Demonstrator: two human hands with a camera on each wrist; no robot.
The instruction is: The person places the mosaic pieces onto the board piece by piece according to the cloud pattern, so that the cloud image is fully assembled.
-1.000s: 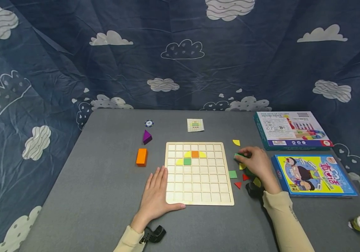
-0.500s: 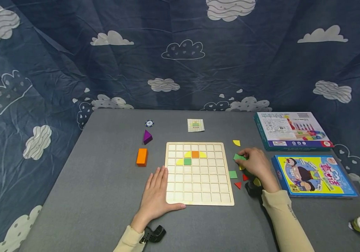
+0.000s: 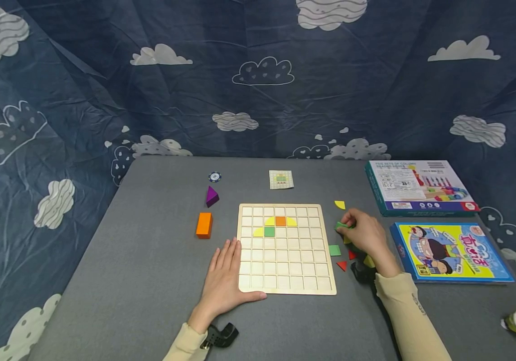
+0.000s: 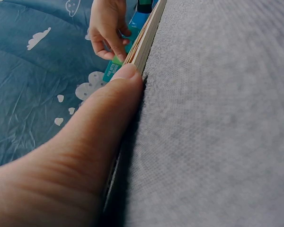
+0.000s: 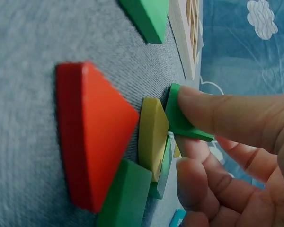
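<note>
A wooden grid board [image 3: 285,281] lies on the grey table, with two yellow pieces, an orange square and a green square [image 3: 269,231] set in its upper rows. My left hand [image 3: 221,281] rests flat against the board's left front corner, thumb [image 4: 109,109] along the edge. My right hand [image 3: 363,235] is right of the board and pinches a green tile [image 3: 341,226] [image 5: 180,118] between thumb and fingers. Beside it lie a loose green square [image 3: 334,250], red triangles [image 3: 341,265] [image 5: 92,132], and yellow pieces [image 5: 152,137].
An orange block [image 3: 203,224], a purple wedge [image 3: 211,196] and a small round chip [image 3: 214,176] lie left of the board. A pattern card [image 3: 281,179] lies behind it. A yellow quarter piece [image 3: 340,204] and two boxes [image 3: 420,186] [image 3: 449,251] sit at the right.
My right hand has tightened its pinch on the green tile and tipped it up slightly. The left hand and board have not moved.
</note>
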